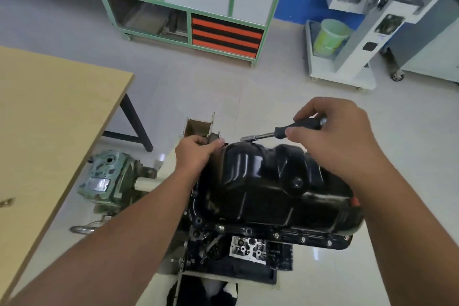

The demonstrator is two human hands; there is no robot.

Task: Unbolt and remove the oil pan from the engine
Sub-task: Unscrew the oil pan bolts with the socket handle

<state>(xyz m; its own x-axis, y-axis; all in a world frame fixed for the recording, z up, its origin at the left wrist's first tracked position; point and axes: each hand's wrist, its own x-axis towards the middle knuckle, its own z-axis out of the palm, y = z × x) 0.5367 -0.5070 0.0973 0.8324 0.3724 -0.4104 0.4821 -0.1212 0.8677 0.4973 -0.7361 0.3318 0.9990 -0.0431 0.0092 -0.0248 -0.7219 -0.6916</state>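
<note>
Right hand (332,136): fingers curled round the black handle of a nut driver (285,130), whose socket tip is held over the far edge of the oil pan (268,189), pointing left. Whether the socket is seated on a bolt cannot be told.

Left hand (196,154): closed on a part at the far left corner of the pan; what exactly is gripped is hidden by the fingers, and it is only judged to be a bracket or the engine's edge.

Oil pan: black, glossy, seen seated on the upturned engine (238,256), centre of view, between the two forearms. Flange appears flush with the block.

Progress: several flange bolts (275,235) are seen in place along the near edge of the pan. Far-side bolts are hidden behind the pan. Unbolting is judged to be at an early or middle stage; the near row is left to be undone, and the pan is not yet lifted.

Surroundings: wooden table (49,117) at left, a green gearbox (111,179) on the floor beside it, a green-framed cabinet (193,2) beyond.
</note>
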